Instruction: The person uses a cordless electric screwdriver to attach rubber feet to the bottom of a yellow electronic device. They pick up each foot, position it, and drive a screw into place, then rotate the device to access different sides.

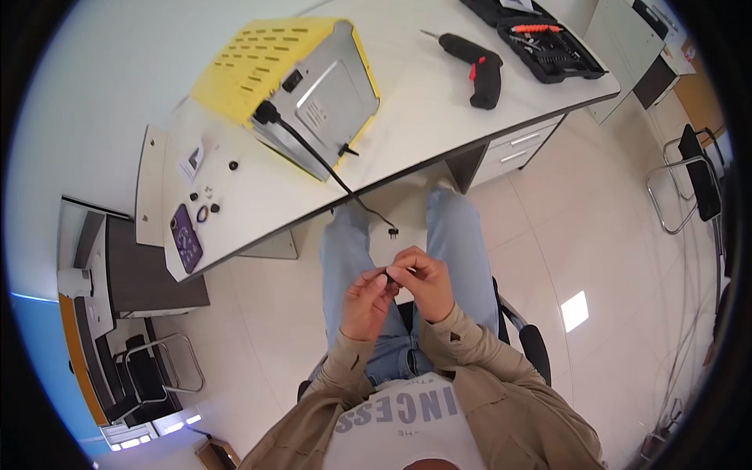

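My left hand [368,304] and my right hand [424,283] meet above my lap, fingertips pinched together. Between them is a small black part [389,276], mostly hidden by the fingers, so its exact kind cannot be made out. Just beyond them dangles the pronged plug [393,233] of a black power cord [317,157]. The cord's other end is plugged into a yellow and grey metal box [325,86] with vent slots, which stands on the table. A black stub [348,150] sticks out from the box's grey face.
On the white table [399,133] lie a black cordless screwdriver [479,70] with a red trigger and an open black tool case [548,47]. Toward the left are a purple phone [186,239], a paper slip [190,160], a ring [203,213] and several small black parts [233,165].
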Tool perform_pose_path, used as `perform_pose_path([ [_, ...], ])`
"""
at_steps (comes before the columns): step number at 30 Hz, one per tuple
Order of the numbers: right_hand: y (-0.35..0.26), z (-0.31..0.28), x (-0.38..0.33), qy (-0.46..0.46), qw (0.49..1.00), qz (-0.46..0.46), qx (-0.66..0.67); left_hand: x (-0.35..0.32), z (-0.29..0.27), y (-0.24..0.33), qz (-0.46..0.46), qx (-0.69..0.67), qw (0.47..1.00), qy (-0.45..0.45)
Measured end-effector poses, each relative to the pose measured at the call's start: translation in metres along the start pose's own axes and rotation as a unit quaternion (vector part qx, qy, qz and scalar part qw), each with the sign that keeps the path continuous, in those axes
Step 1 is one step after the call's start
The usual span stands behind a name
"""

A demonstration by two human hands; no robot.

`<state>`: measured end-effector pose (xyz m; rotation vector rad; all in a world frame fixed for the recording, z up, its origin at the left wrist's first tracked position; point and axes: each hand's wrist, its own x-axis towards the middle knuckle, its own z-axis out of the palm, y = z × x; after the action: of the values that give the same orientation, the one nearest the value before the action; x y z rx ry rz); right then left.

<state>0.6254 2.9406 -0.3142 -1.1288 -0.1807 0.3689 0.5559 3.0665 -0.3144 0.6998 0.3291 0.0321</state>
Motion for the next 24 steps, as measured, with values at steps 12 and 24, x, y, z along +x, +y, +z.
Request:
perform_pose_path([
  [12,-0.012,0.003,-0.005,-0.016,0.997,-0.067,-0.043,-0.001,0.007,0.005,0.010,0.012,1.000,-0.003],
  [24,-0.026,0.007,-0.009,-0.013,0.959,-0.215,-0.183,-0.004,0.013,0.010,0.033,-0.005,0.999,-0.032],
])
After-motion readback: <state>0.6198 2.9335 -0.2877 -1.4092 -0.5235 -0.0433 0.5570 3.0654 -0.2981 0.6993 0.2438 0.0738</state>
